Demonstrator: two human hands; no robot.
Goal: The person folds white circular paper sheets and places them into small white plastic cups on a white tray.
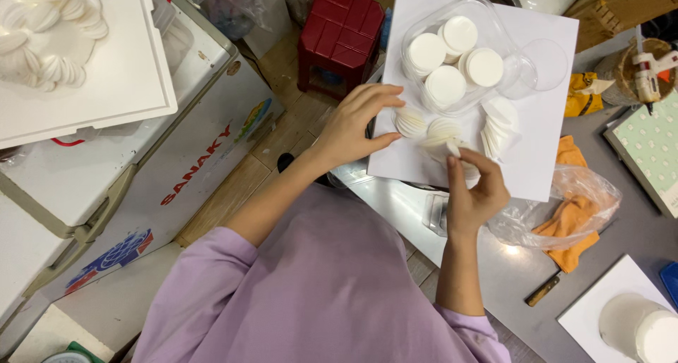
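Note:
A white board (544, 144) lies on the grey table, with fanned rows of folded round white pads (431, 130) on it. A clear plastic tub (494, 34) on the board holds stacks of flat round pads (446, 85). My left hand (353, 126) arches over the left end of the fan, its fingertips and thumb touching the folded pads there. My right hand (477, 193) pinches one small folded white pad (453, 148) between thumb and fingers, just at the near side of the fan.
A red plastic stool (342, 34) stands on the floor behind the board. A white chest freezer (176, 144) at left carries a foam board with a ring of pads (49, 31). A glue gun (653, 70), bagged orange cloth (568, 218), a knife (544, 289) and a white cylinder (639, 328) lie to the right.

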